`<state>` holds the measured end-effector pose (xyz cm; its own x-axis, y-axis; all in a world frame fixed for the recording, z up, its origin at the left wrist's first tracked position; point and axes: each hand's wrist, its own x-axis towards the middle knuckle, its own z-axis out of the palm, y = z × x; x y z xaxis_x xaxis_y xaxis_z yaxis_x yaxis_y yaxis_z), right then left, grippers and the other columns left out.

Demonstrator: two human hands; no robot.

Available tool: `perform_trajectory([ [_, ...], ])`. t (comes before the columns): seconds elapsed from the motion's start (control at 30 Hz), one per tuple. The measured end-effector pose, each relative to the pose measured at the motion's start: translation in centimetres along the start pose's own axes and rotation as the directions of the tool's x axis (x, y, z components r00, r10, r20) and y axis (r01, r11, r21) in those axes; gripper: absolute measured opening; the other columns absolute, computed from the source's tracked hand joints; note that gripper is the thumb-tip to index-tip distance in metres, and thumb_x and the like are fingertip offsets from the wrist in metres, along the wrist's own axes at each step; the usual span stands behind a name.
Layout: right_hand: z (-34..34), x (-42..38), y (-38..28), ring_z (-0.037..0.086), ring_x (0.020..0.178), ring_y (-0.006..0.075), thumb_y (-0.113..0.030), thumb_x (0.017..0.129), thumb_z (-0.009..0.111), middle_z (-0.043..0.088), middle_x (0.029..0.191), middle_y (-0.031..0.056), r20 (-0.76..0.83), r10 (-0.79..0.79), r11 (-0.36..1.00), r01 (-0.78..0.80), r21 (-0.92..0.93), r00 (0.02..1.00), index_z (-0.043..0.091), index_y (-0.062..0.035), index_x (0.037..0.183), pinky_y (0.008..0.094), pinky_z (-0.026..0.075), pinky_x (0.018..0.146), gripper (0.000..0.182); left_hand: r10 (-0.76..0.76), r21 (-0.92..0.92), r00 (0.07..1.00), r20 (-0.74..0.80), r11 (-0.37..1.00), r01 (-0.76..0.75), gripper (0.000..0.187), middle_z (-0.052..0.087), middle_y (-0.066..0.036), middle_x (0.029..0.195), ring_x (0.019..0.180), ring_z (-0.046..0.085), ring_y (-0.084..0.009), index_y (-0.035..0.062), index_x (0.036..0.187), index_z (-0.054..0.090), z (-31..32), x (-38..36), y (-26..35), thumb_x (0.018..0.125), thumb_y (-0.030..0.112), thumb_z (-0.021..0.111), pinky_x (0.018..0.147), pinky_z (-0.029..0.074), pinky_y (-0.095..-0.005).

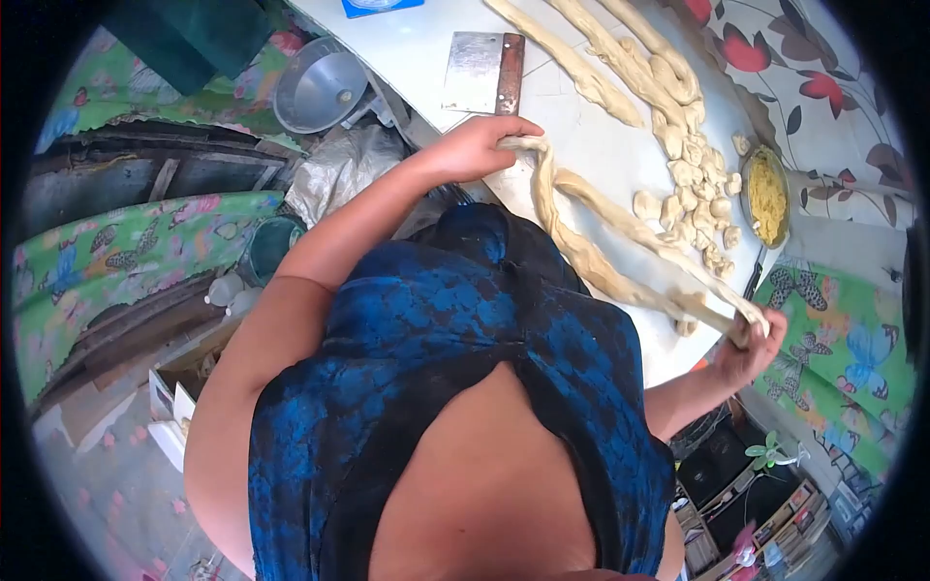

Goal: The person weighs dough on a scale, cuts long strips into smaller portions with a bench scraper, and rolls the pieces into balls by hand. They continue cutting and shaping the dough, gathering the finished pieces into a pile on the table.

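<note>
A long strip of pale dough (581,254) stretches across the white table (567,121). My left hand (475,148) is closed on one end of it, near the table's front edge. Farther right, my right hand (754,347) grips the far end, where the strip folds back in a second strand (635,228) lying on the table. A dough scraper (475,73) with a brown handle lies just beyond my left hand. Small dough pieces (688,198) are heaped between the strands and a pan. More thick dough strips (620,68) lie farther back.
At the table's right edge is a pan (767,198) of yellow crumbly stuff. A blue object (381,7) sits at the back edge. Left of the table are a metal bowl (322,85), a silvery sack (347,172) and a dark bucket (274,247). Flowered curtains hang around.
</note>
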<state>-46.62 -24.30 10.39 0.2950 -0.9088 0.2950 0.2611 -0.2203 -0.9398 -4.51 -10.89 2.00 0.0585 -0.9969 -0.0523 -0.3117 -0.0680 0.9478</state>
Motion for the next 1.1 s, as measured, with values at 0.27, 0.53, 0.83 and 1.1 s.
perform_trajectory([
  [0.27, 4.8, 0.8, 3.6, 0.048, 0.115, 0.024, -0.01, 0.081, 0.065, 0.049, 0.125, 0.0098, -0.044, 0.084, 0.566, -0.084, -0.82, 0.995, 0.058, -0.0102, 0.116, 0.0369, 0.04, 0.094, 0.036, 0.238, 0.388, 0.968, -0.08, 0.902, -0.19, 0.047, 0.054, -0.015, 0.122, 0.116, 0.048, -0.0326, 0.0096, 0.124, 0.054, 1.3, -1.1, -1.8, 0.079, 0.014, 0.064, 0.1, 0.038, -0.0391],
  [0.53, 26.9, 6.4, 13.0, 0.065, 0.08, 0.0294, -0.036, 0.079, 0.067, 0.064, 0.096, 0.0196, 0.394, 0.426, 0.676, 0.004, -0.737, 0.814, 0.042, -0.0068, 0.132, 0.0371, 0.05, 0.074, 0.065, 0.369, 0.468, 0.929, 0.001, 0.821, -0.327, 0.046, 0.049, -0.012, 0.127, 0.114, 0.048, -0.0305, 0.0108, 0.123, 0.054, 1.6, -1.7, -3.2, 0.078, 0.01, 0.062, 0.097, 0.037, -0.0412],
  [0.83, 32.0, 11.1, 18.1, 0.063, 0.077, 0.0259, -0.022, 0.064, 0.07, 0.062, 0.086, 0.0119, 0.283, 0.473, 0.474, 0.03, -0.88, 0.834, 0.043, -0.0002, 0.126, 0.0339, 0.05, 0.07, 0.071, 0.336, 0.299, 0.942, -0.008, 0.9, -0.319, 0.052, 0.05, -0.017, 0.124, 0.117, 0.048, -0.0331, 0.0043, 0.122, 0.053, -1.2, -2.0, -4.0, 0.072, -0.007, 0.049, 0.101, 0.038, -0.0385],
  [1.1, 22.1, 8.0, 10.5, 0.058, 0.103, 0.0231, -0.004, 0.073, 0.054, 0.054, 0.121, 0.0125, 0.175, 0.477, 0.877, -0.479, -0.035, 0.861, 0.038, -0.0023, 0.135, 0.0345, 0.05, 0.084, 0.063, 0.474, 0.451, 0.87, 0.134, 0.753, -0.48, 0.047, 0.051, -0.012, 0.126, 0.119, 0.047, -0.0275, 0.01, 0.12, 0.056, -1.3, -0.1, -1.8, 0.073, 0.012, 0.061, 0.097, 0.037, -0.0409],
])
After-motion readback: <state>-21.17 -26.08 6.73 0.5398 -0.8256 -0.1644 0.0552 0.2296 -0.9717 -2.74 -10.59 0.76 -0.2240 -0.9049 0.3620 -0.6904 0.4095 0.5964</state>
